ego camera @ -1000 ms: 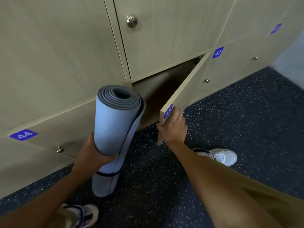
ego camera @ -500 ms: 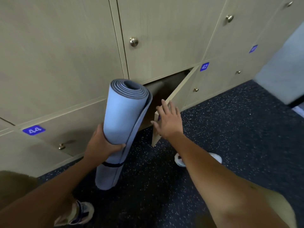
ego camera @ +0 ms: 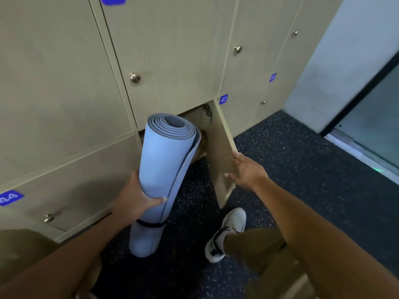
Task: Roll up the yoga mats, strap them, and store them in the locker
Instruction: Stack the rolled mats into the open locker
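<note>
Rolled blue yoga mat [ego camera: 164,169] at frame centre, black strap [ego camera: 151,224] near its lower end, gripped mid-length by left hand [ego camera: 138,198]. Right hand [ego camera: 245,170], fingers straight, presses locker door [ego camera: 222,152]. Mat looks light, soft, grippy foam; hold mid-roll.

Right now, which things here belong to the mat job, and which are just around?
Job: mat, strap, open locker door, left hand, right hand.
Just around: locker 44, locker 42, knobs, floor, shoe.
</note>
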### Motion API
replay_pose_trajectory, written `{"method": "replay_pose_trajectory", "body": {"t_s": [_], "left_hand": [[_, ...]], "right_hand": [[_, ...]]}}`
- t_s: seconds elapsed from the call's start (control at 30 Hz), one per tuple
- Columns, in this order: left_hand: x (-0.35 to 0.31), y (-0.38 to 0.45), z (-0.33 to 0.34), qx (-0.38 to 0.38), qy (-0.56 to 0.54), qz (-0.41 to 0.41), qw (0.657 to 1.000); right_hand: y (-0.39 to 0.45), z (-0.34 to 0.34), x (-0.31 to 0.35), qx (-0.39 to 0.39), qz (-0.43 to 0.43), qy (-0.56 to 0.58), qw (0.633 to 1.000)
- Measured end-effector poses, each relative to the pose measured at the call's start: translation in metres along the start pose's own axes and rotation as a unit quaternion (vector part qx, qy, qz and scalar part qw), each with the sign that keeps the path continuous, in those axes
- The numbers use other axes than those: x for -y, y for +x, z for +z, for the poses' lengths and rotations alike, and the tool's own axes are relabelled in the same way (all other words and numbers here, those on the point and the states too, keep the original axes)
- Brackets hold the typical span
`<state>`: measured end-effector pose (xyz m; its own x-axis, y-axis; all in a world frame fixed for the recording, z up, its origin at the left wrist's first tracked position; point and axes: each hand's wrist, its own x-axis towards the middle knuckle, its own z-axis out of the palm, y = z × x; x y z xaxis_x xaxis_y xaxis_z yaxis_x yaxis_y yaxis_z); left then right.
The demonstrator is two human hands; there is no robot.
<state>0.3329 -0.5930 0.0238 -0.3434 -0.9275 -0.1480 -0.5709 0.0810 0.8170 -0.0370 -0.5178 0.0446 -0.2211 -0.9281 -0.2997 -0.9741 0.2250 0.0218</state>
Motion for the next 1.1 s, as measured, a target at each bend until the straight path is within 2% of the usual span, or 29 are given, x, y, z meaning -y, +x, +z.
{"method": "replay_pose_trajectory", "body": {"t_s": [0.2, 0.5, 0.63, 0.73, 0.8, 0.83, 0.87, 0.97, 1.03, 1.1], "left_hand": [[-0.022, 0.035, 0.039, 0.003, -0.008, 0.026, 1.000], [-0.044, 0.092, 0.078, -0.003, 0.061, 0.030, 0.998], [-0.057, 0.108, 0.083, 0.007, 0.076, 0.044, 0.996], [-0.063, 0.115, 0.083, 0.022, 0.089, 0.053, 0.994], [-0.067, 0.119, 0.085, 0.027, 0.091, 0.064, 0.993], [-0.068, 0.120, 0.086, 0.030, 0.092, 0.068, 0.993], [-0.069, 0.123, 0.086, 0.035, 0.091, 0.071, 0.993], [-0.073, 0.129, 0.088, 0.056, 0.081, 0.090, 0.991], [-0.078, 0.131, 0.091, 0.064, 0.086, 0.111, 0.988], [-0.081, 0.131, 0.094, 0.068, 0.096, 0.137, 0.984]], "right_hand": [[0.010, 0.003, -0.087, -0.019, 0.043, 0.080, 0.996], [0.051, 0.023, -0.150, -0.075, 0.100, 0.052, 0.991], [0.055, 0.019, -0.152, -0.073, 0.120, 0.064, 0.988], [0.062, 0.013, -0.124, -0.097, 0.118, 0.086, 0.985], [0.064, 0.013, -0.093, -0.111, 0.099, 0.194, 0.970], [0.064, 0.012, -0.077, -0.092, 0.088, 0.287, 0.949], [0.062, 0.009, -0.061, -0.058, 0.072, 0.394, 0.914], [0.060, 0.002, -0.026, 0.050, 0.047, 0.665, 0.744], [0.058, -0.006, -0.014, 0.112, 0.052, 0.764, 0.633], [0.057, -0.013, -0.007, 0.162, 0.053, 0.796, 0.581]]}}
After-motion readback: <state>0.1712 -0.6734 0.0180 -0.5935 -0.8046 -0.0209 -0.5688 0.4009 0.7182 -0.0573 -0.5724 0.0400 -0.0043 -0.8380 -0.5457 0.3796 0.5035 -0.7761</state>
